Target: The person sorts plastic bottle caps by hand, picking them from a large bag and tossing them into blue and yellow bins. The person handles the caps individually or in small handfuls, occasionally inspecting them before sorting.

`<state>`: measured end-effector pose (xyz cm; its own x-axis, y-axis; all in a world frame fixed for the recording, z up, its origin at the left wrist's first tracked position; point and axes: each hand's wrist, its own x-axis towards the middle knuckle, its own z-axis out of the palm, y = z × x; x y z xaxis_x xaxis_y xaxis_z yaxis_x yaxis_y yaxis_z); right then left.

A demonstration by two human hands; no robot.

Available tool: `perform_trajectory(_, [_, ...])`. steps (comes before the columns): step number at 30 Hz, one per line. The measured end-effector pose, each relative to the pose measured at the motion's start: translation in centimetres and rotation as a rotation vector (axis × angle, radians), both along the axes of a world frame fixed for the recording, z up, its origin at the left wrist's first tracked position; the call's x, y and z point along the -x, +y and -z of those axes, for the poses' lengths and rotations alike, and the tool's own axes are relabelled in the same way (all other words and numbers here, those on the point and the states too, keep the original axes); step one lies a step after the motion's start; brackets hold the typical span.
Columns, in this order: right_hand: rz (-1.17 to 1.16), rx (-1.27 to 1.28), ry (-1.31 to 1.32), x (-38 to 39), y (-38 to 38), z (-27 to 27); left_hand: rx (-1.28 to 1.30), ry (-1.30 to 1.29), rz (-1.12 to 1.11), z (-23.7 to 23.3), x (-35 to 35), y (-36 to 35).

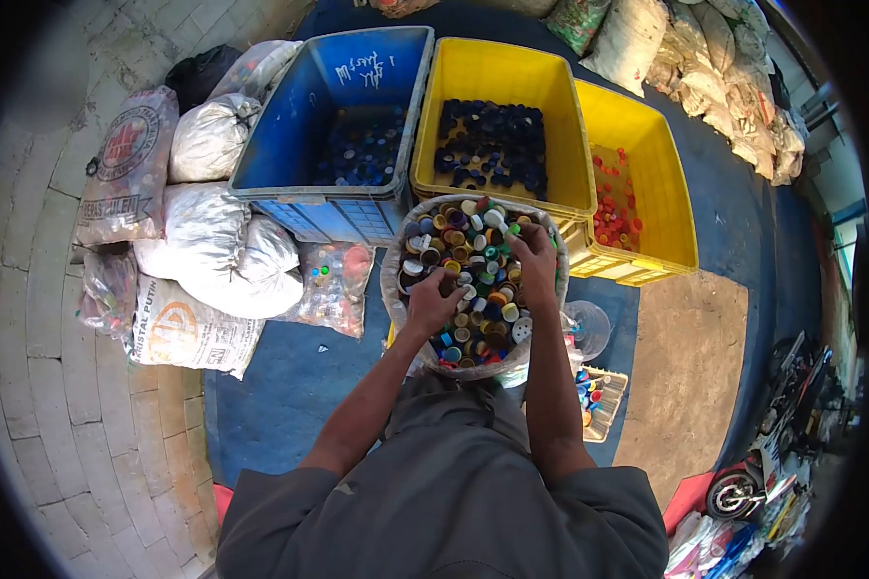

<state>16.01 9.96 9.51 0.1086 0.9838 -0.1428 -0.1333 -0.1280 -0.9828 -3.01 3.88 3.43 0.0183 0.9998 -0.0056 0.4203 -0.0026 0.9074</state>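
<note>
A round, pale-lined container [393, 307] right in front of my body is heaped with mixed plastic bottle caps [480, 333] in white, yellow, green, blue and brown. Over the left part of the heap, my left hand [435, 305] has its fingers drawn together among the caps. What lies between those fingertips is too small to make out. At the upper right of the heap, my right hand [536, 259] pinches at a green bottle cap [514, 230]. A white cap-like piece [494, 219] lies just left of it.
Beyond the container stand a blue crate [299, 198], a yellow crate [507, 60] with dark caps and another yellow crate [661, 164] with red caps. Filled sacks [208, 241] are piled at left. A small basket [603, 410] and clear tub [589, 328] sit at right.
</note>
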Motion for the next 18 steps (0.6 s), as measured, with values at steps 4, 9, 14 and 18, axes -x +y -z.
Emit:
perform_trajectory(4, [0.081,0.030,0.724,-2.2,-4.0,2.1,-0.034,0.221,0.089,0.3,-3.9,1.0])
perform_trajectory(9, [0.142,0.103,0.715,-3.0,-7.9,3.4,-0.056,0.437,0.048,1.3,-6.6,1.3])
perform_trajectory(14, [0.324,0.157,0.499,-3.9,-9.7,3.4,0.055,0.508,-0.027,1.1,-7.8,1.7])
perform_trajectory(18, [0.303,0.088,-0.092,-4.7,-9.6,3.6,0.057,0.505,-0.043,1.0,-8.0,1.9])
